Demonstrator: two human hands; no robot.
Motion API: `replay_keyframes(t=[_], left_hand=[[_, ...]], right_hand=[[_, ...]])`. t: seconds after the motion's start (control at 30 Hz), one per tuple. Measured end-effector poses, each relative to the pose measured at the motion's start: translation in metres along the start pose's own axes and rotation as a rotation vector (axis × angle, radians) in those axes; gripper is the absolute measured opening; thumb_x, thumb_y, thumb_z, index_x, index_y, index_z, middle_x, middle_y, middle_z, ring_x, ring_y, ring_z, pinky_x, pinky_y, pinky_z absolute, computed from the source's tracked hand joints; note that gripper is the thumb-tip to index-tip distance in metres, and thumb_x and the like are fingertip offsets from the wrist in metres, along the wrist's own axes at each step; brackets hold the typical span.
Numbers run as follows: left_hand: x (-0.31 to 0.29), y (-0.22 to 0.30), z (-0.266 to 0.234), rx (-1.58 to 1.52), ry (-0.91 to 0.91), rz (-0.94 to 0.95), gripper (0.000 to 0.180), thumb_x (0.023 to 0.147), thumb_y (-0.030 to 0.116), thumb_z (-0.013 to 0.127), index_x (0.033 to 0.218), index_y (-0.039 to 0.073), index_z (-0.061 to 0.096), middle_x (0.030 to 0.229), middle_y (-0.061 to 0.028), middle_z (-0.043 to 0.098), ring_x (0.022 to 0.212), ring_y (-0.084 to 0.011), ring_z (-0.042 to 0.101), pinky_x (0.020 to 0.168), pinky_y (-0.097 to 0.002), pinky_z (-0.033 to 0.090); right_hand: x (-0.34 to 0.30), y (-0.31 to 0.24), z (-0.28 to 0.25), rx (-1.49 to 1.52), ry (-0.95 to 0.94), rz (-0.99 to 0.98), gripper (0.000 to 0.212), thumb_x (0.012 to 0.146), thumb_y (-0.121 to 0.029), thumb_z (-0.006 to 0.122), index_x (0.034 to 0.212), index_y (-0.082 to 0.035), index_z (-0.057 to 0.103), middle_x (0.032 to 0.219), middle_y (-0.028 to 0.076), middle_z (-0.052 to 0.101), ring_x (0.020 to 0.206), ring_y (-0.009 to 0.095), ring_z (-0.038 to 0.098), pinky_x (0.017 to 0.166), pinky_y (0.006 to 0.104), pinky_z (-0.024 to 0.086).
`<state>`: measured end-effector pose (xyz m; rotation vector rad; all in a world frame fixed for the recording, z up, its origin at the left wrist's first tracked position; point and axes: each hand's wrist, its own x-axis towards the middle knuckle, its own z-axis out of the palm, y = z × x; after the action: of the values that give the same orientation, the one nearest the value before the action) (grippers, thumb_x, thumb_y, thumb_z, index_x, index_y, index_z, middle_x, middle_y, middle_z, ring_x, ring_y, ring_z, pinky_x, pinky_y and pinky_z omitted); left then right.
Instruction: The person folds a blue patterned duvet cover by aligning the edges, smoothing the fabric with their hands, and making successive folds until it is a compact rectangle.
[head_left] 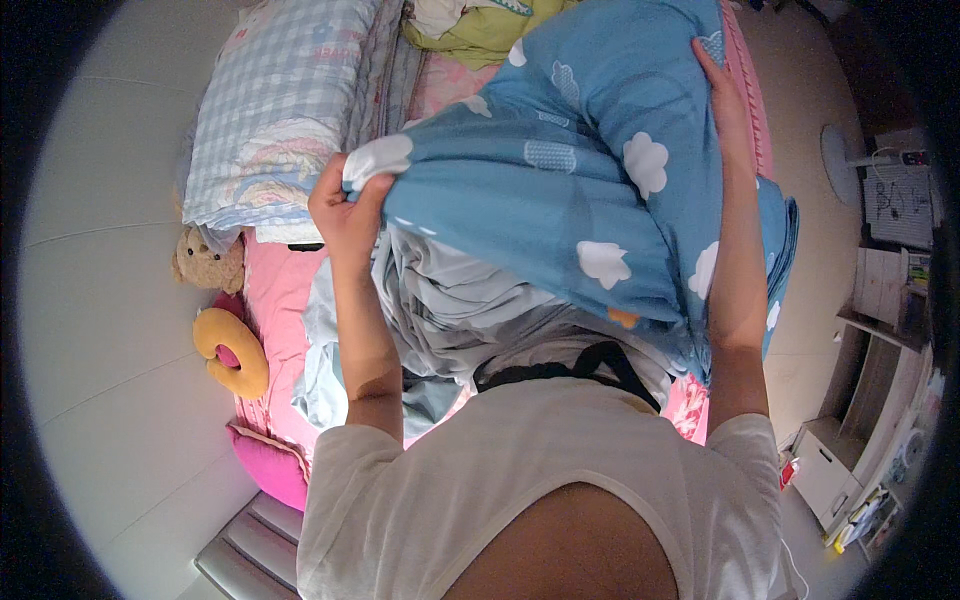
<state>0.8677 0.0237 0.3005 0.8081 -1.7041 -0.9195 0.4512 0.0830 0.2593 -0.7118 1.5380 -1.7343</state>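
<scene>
A blue duvet cover [620, 120] patterned with white clouds spreads in loose folds across the bed. Its near left corner is pinched in my left hand [347, 212], thumb on top, and the cloth stretches taut from there toward the right. My right hand [727, 98] is at the cover's right side, farther away, with its thumb lying along the fabric and its other fingers partly hidden at the edge. Crumpled grey cloth [455, 285] lies under the lifted blue edge, close to my body.
A checked folded quilt [275, 130] is at the far left, with a teddy bear [208, 258], a yellow neck pillow [232, 352] and a magenta cushion [270, 468] along the wall side. Green cloth [480, 32] lies at the back. Shelves [850, 440] and a fan [840, 165] stand right.
</scene>
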Motion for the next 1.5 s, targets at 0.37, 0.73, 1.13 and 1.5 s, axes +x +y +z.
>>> replay_keyframes(t=[0.37,0.73,1.13,1.5], left_hand=[[-0.041,-0.050,-0.011,0.726,-0.175,-0.124,0.047,0.075,0.019,0.070,0.112,-0.002,0.051,0.097,-0.0172,0.059,0.091,-0.0319,0.058,0.081,-0.0356,0.045],[0.122,-0.253,0.189,0.153,-0.823,-0.503,0.065,0.062,0.024,0.078,0.114,-0.005,0.052,0.104,-0.0156,0.062,0.097,-0.0247,0.058,0.082,-0.0359,0.047],[0.231,-0.272,0.097,-0.185,-0.446,-0.746,0.017,0.087,0.024,0.054,0.088,0.008,0.062,0.062,-0.0013,0.054,0.047,-0.0109,0.048,0.042,-0.0229,0.039],[0.127,-0.281,0.162,0.131,-1.127,-0.971,0.055,0.083,0.048,0.059,0.122,0.010,0.052,0.101,-0.0034,0.063,0.086,-0.0158,0.060,0.074,-0.0283,0.048]], right_hand=[[-0.041,0.031,0.011,0.399,0.051,0.294,0.054,0.084,-0.035,0.061,0.118,0.006,0.052,0.112,0.014,0.060,0.098,0.024,0.059,0.089,0.0312,0.045],[0.025,0.011,-0.019,0.326,0.118,0.004,0.052,0.090,-0.034,0.053,0.123,0.005,0.049,0.116,0.011,0.058,0.101,0.020,0.056,0.090,0.0271,0.043],[-0.069,0.033,0.105,-0.185,-0.900,-0.170,0.049,0.089,-0.026,0.056,0.131,-0.006,0.043,0.137,0.015,0.041,0.128,0.025,0.036,0.108,0.0410,0.021],[-0.165,0.063,0.133,-0.503,-1.057,-0.465,0.050,0.085,-0.024,0.058,0.133,-0.019,0.043,0.144,0.012,0.028,0.134,0.029,0.024,0.109,0.0473,0.016]])
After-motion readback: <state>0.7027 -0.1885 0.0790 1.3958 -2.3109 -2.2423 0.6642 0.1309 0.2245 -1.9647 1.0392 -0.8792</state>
